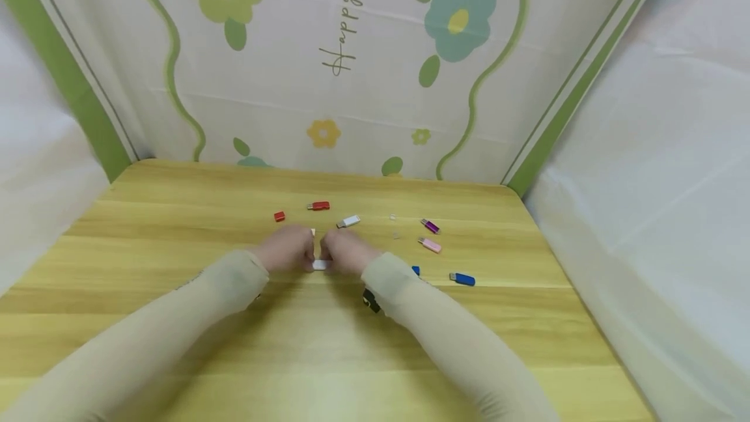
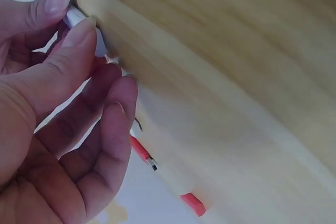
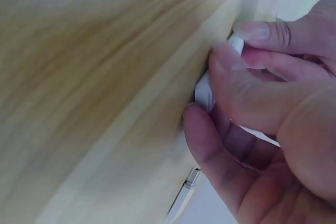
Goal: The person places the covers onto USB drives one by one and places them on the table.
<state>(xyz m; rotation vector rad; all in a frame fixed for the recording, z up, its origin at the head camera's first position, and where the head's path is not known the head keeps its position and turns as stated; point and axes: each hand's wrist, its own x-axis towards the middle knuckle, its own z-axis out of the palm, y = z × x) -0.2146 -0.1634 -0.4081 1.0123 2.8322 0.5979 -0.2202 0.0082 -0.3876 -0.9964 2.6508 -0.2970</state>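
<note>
Over the middle of the table, my left hand (image 1: 286, 249) and right hand (image 1: 349, 251) meet at a small white USB stick (image 1: 320, 265). Each pinches one end of it between thumb and fingers, low over the wood. In the left wrist view, the white stick (image 2: 100, 44) shows beyond the left thumb, its ends partly covered by fingertips. The right wrist view has the white stick (image 3: 203, 92) partly behind the right thumb. A second white USB stick (image 1: 349, 221) lies just beyond the right hand, its metal plug bare.
Beyond the hands lie a red USB stick (image 1: 319, 206) and its red cap (image 1: 279, 216). To the right are purple (image 1: 430, 226), pink (image 1: 430, 245) and blue USB sticks (image 1: 463, 279), a blue cap (image 1: 416, 270) and small clear caps (image 1: 392, 217). A printed curtain (image 1: 375, 96) hangs behind the table.
</note>
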